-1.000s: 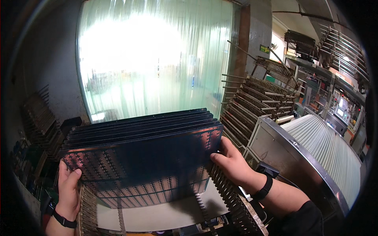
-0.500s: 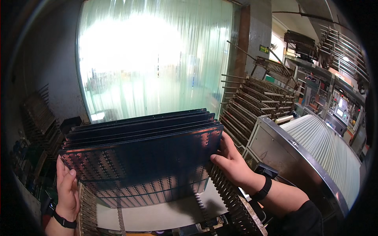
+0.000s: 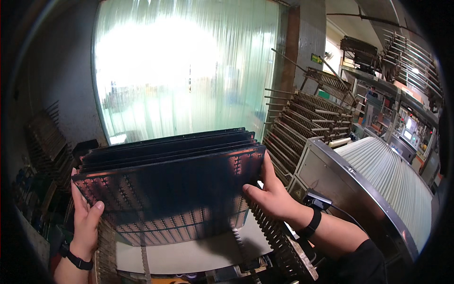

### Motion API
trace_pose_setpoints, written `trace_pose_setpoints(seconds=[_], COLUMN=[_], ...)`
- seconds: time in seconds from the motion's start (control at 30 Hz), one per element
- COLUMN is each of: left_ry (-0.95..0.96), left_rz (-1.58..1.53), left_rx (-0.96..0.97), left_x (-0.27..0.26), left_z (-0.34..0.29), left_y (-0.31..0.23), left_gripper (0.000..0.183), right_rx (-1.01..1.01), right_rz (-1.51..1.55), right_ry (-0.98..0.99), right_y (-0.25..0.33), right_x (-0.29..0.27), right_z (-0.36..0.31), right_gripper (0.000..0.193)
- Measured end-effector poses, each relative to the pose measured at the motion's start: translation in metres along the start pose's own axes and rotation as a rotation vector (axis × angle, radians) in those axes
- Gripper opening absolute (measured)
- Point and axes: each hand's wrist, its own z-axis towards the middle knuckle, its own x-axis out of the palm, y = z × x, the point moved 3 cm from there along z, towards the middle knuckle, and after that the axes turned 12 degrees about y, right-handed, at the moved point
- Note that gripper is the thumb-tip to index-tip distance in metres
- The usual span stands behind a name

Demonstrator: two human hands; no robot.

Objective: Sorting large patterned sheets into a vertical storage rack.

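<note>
Several dark panels (image 3: pixel 165 150) stood upright in a row, toothed rails (image 3: pixel 286 246) near the lower ends | left hand (image 3: pixel 86 226) clasped the front panel (image 3: pixel 184 189) by its left edge, right hand (image 3: pixel 276 196) by its right; not yet released | seating was hidden; number left could not be told

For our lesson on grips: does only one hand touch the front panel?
No: the left hand grips the front panel by its left edge, the right hand by its right.

Dark panels (image 3: pixel 189 182) between both hands (image 3: pixel 276 198)
</note>
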Motion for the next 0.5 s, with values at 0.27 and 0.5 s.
trace_pose_setpoints(seconds=[0.27,0.5], left_ry=[0.062,-0.245], left_rz=[0.078,0.602], left_rx=[0.044,0.011], left_x=[-0.005,-0.039], left_z=[0.018,0.065], left_y=[-0.011,-0.088], left_gripper=[0.096,0.091], right_rx=[-0.028,-0.129], right_rz=[0.018,0.17], right_ry=[0.015,0.019], right_y=[-0.004,0.084], right_x=[-0.014,-0.061], right_z=[0.015,0.081], right_gripper=[0.099,0.071])
